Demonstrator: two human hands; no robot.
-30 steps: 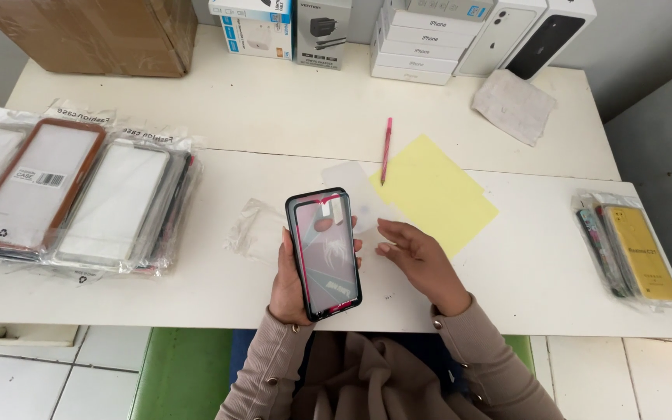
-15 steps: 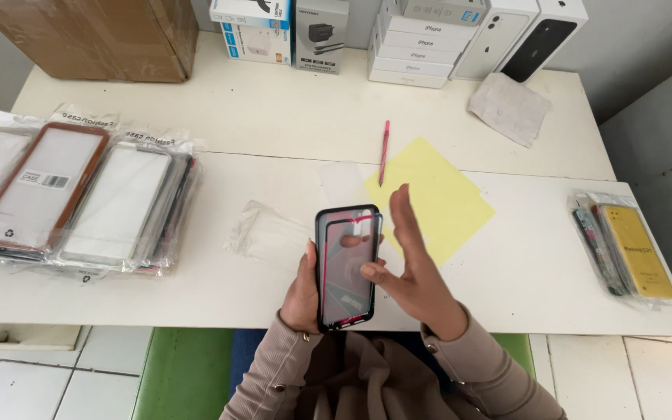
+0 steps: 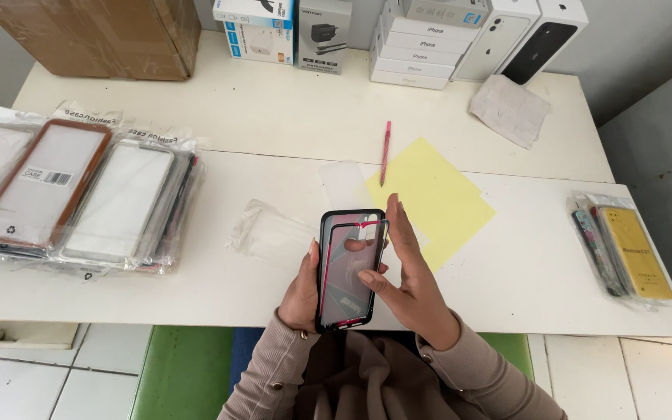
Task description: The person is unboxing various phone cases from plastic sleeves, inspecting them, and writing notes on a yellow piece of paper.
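Note:
My left hand (image 3: 302, 289) grips a phone case (image 3: 349, 268) with a black and pink rim and a clear back, held upright over the near edge of the white table (image 3: 289, 117). My right hand (image 3: 406, 276) is beside the case on its right. The fingers are stretched upward, and the thumb presses on the case's glossy face. An empty clear plastic sleeve (image 3: 270, 232) lies just left of the case.
Bagged phone cases (image 3: 79, 194) are stacked at the left. A yellow sheet (image 3: 437, 198), a pink pen (image 3: 385, 152) and a clear film (image 3: 345, 185) lie in the middle. More bagged cases (image 3: 624, 249) sit right. Boxes (image 3: 429, 39) and a cardboard carton (image 3: 103, 35) line the back.
The case has shifted right and slightly nearer in my left hand. My right hand rose from resting on the table to the case's right side, fingers extended, thumb on its face.

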